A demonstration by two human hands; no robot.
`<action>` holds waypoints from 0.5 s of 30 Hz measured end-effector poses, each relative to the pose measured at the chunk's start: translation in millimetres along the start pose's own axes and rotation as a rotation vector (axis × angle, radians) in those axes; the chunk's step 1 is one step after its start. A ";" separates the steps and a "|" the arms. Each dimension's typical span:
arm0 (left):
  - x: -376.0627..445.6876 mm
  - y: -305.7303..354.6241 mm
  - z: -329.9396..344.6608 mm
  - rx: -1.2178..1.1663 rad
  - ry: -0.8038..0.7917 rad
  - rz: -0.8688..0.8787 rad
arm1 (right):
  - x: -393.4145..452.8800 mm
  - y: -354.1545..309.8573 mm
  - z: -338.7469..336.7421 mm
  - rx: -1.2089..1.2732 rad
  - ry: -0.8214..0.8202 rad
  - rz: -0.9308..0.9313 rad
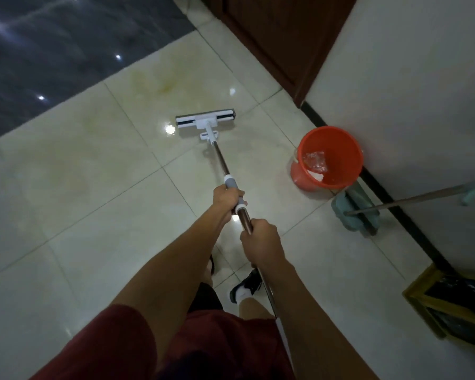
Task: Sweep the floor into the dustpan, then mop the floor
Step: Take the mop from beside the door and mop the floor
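Flat mop (205,121): head laid on far floor tiles (80,174), rigid light shaft judged best gripped high; grey sleeve clasped by left hand (226,197), bare shaft below clenched by right hand (259,239).

The floor (99,171) is glossy, smooth pale tile with bright reflections. On it, the mop (205,122) has a white plastic head and a shiny metal pole with a matt grey grip. Right of the mop, the orange bucket (330,157) looks like smooth plastic.
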State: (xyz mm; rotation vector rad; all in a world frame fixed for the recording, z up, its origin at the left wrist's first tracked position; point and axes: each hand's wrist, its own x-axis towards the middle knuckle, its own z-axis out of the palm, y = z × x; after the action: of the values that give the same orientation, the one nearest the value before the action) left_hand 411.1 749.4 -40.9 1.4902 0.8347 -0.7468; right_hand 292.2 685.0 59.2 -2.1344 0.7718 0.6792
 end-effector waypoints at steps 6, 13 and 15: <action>6.2 11.1 -84.1 -0.127 0.120 -0.006 | -2.0 -54.5 37.5 -0.049 -0.147 -0.079; 31.0 21.0 -201.0 -0.350 0.228 -0.035 | 0.5 -139.1 103.2 -0.209 -0.288 -0.174; 41.5 23.2 -235.5 -0.418 0.255 -0.053 | 2.7 -164.6 125.2 -0.253 -0.324 -0.201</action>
State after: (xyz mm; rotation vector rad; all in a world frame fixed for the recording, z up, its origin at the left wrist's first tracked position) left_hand 449.1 986.6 -44.1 1.2013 1.1490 -0.3903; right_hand 382.8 870.9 62.5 -2.2094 0.3044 1.0242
